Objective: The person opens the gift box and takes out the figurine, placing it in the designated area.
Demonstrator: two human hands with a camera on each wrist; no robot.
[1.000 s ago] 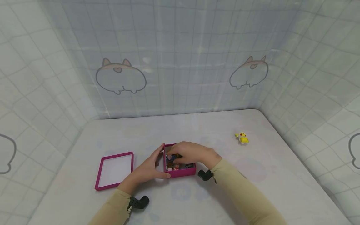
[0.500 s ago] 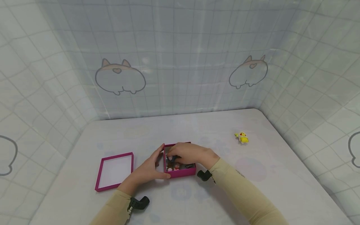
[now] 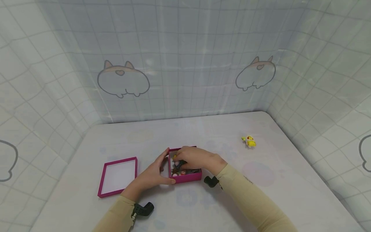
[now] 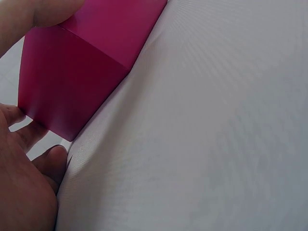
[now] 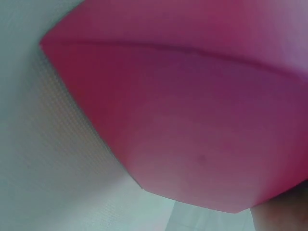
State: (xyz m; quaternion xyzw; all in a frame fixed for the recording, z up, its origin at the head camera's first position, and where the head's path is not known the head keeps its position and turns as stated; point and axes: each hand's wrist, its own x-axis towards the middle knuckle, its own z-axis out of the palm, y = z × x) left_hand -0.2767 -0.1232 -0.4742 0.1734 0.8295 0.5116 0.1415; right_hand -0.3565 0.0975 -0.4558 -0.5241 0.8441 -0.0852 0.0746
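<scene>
A magenta box (image 3: 188, 178) stands on the table with several small toy figures (image 3: 175, 171) inside. My left hand (image 3: 153, 174) grips its left side, thumb at the front wall and fingers toward the back corner. In the left wrist view the box (image 4: 72, 82) sits between the thumb and fingers (image 4: 33, 134). My right hand (image 3: 198, 158) reaches over the box from the right, its fingers bent down among the figures. The fingertips are partly hidden, and I cannot tell whether they pinch a figure. The right wrist view is mostly filled by the box wall (image 5: 192, 125).
A magenta-rimmed lid (image 3: 102, 180) with a white inside lies left of the box, close to the left forearm. A yellow and white toy figure (image 3: 250, 141) lies at the back right. Cloth with a grid pattern surrounds the table (image 3: 185, 206) on three sides.
Inside the box my right fingers have shifted slightly, and a bit of yellow now shows near their tips. The left hand and the box stay where they were.
</scene>
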